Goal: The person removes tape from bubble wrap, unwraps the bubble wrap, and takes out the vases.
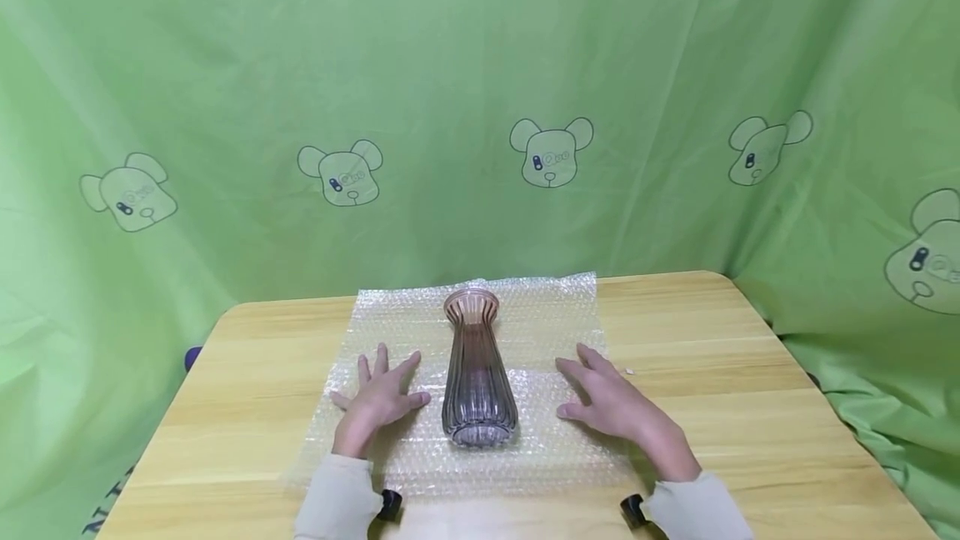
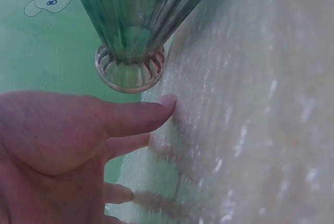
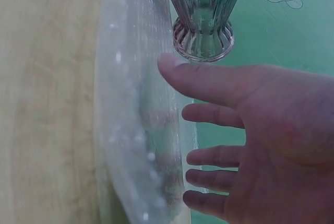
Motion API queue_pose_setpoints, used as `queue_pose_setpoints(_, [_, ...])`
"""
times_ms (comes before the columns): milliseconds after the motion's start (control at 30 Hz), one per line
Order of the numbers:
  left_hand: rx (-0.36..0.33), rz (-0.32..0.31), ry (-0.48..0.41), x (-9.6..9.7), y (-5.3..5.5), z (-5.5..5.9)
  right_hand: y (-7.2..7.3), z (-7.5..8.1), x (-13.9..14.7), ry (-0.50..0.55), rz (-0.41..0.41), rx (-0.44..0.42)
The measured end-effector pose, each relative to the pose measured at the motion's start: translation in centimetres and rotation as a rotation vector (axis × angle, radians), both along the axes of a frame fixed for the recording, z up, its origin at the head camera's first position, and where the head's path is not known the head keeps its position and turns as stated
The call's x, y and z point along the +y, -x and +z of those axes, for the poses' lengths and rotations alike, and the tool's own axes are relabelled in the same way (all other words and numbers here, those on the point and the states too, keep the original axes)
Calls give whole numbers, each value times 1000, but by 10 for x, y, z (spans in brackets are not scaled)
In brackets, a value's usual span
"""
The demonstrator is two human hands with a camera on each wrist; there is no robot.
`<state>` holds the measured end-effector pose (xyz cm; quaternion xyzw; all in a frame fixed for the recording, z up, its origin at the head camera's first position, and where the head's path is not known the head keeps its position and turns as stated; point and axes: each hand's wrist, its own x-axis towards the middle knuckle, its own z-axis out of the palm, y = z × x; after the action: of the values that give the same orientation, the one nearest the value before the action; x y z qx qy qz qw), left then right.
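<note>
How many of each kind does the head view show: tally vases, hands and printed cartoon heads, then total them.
Vase: 1
Left hand and right hand: 2
Printed cartoon heads: 5, one cut off at the right
Total: 8

Vase [image 2: 136,28] cropped (both wrist views).

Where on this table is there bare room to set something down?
The pale wooden table is bare between the clear bubble wrap and the table's left edge, and on the right beyond a small pale scrap and an off-white sleeve. The middle is crowded: a ribbed pink-and-grey glass vase lies on the wrap between the left hand and right hand.
</note>
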<state>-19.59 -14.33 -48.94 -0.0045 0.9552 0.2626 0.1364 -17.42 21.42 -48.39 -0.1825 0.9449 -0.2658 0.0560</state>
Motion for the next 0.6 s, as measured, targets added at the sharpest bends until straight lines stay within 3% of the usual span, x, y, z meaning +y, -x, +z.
queue_pose_setpoints(300, [-10,14,19,-3,0,-1,-1,-4,-3,6,5,-66])
queue_pose_setpoints(600, [3,-5,-2,-5,1,-2,-2,-4,-4,0,11,-79])
